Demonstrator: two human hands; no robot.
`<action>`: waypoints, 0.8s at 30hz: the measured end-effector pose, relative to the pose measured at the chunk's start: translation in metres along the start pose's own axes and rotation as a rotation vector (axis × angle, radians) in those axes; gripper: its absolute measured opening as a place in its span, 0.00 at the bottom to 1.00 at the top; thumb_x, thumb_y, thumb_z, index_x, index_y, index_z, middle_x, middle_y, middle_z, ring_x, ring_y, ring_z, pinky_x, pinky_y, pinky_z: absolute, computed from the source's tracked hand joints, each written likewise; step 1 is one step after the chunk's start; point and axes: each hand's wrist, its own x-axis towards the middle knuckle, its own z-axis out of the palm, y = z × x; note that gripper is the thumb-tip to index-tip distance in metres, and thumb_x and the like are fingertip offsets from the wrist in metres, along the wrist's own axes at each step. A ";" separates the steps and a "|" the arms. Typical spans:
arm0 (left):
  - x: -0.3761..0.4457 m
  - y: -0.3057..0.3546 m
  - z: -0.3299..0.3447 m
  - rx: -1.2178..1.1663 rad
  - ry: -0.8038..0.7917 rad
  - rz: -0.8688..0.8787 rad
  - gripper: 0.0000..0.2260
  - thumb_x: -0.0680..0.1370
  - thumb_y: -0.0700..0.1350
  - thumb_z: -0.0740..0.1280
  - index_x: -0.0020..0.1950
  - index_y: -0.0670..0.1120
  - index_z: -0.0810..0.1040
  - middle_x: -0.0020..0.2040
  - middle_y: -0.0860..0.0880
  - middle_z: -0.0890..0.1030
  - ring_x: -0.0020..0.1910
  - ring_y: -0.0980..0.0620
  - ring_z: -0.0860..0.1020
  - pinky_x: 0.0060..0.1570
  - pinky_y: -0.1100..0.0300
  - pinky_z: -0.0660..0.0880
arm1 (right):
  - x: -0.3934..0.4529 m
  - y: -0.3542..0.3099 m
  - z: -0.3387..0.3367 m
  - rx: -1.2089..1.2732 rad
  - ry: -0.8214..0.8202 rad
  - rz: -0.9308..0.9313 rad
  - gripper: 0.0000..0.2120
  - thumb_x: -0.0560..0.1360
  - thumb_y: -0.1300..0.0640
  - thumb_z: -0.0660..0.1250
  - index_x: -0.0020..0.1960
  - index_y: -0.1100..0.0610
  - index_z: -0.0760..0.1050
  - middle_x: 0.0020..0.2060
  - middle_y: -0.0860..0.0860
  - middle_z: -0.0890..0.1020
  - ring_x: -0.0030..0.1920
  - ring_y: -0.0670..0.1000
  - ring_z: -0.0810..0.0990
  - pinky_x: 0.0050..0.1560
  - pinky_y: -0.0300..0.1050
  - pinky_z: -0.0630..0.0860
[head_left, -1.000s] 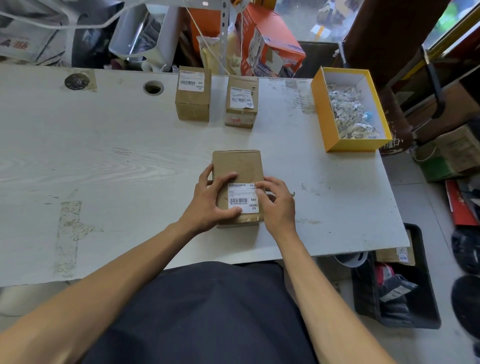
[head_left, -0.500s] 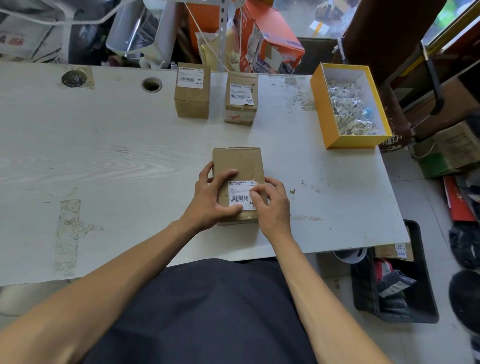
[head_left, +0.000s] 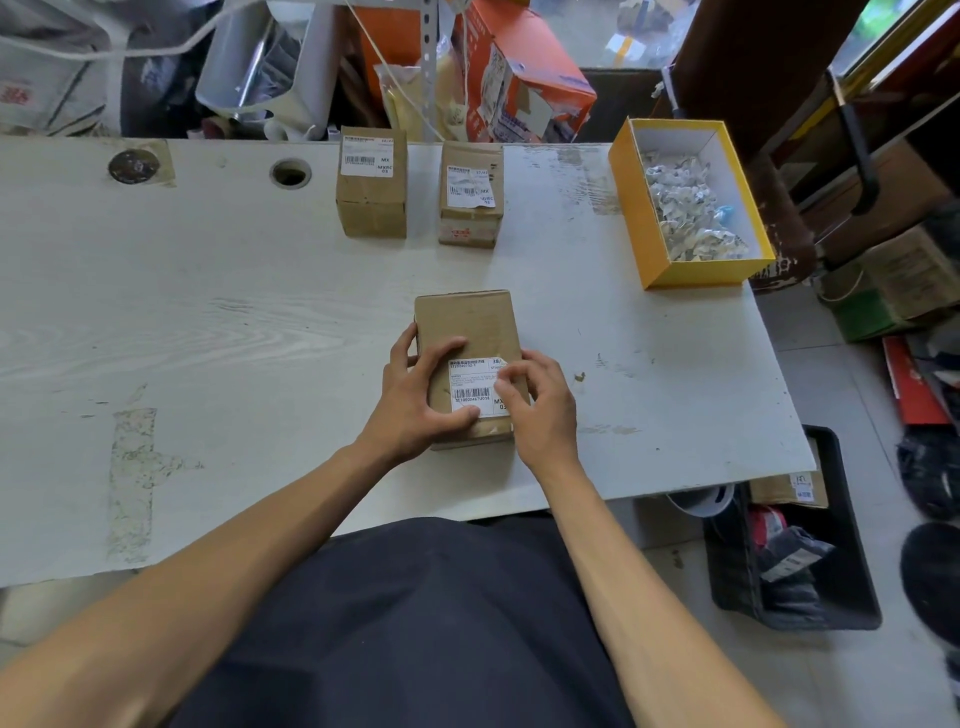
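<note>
Left hand (head_left: 415, 400) is clamped round a brown cardboard box (head_left: 467, 322), right hand (head_left: 540, 410) pinched on its white label (head_left: 470, 387), easily torn if jerked.

We are in a small packing and shipping workroom. We see a worn white table (head_left: 208, 312) carrying a brown parcel (head_left: 467, 322) with a printed barcode label (head_left: 470, 387), and two more labelled cartons (head_left: 371, 208) at its far side. A yellow box (head_left: 696, 273) holds torn paper scraps. Behind the table, boxes and an orange carton (head_left: 524, 78) pile up, and a black crate (head_left: 857, 545) of packages sits on the floor.
</note>
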 end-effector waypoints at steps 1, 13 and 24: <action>0.000 0.000 0.000 0.000 -0.001 0.001 0.33 0.64 0.61 0.73 0.66 0.73 0.65 0.77 0.55 0.51 0.70 0.48 0.66 0.69 0.52 0.69 | -0.001 -0.001 -0.001 0.007 0.002 -0.001 0.09 0.75 0.58 0.69 0.55 0.50 0.76 0.58 0.45 0.77 0.58 0.45 0.76 0.57 0.42 0.76; 0.001 -0.001 0.000 0.004 0.001 -0.005 0.34 0.64 0.61 0.74 0.67 0.73 0.65 0.78 0.56 0.51 0.71 0.47 0.66 0.69 0.45 0.70 | 0.000 -0.005 -0.002 -0.072 -0.006 -0.042 0.11 0.76 0.59 0.68 0.58 0.51 0.76 0.57 0.46 0.75 0.56 0.45 0.76 0.54 0.37 0.74; -0.001 -0.001 -0.003 0.000 -0.006 -0.015 0.33 0.64 0.61 0.74 0.66 0.74 0.65 0.78 0.55 0.51 0.72 0.48 0.66 0.70 0.47 0.70 | 0.007 -0.013 0.001 -0.113 0.088 0.011 0.06 0.73 0.55 0.73 0.48 0.50 0.77 0.48 0.45 0.78 0.50 0.46 0.79 0.50 0.43 0.77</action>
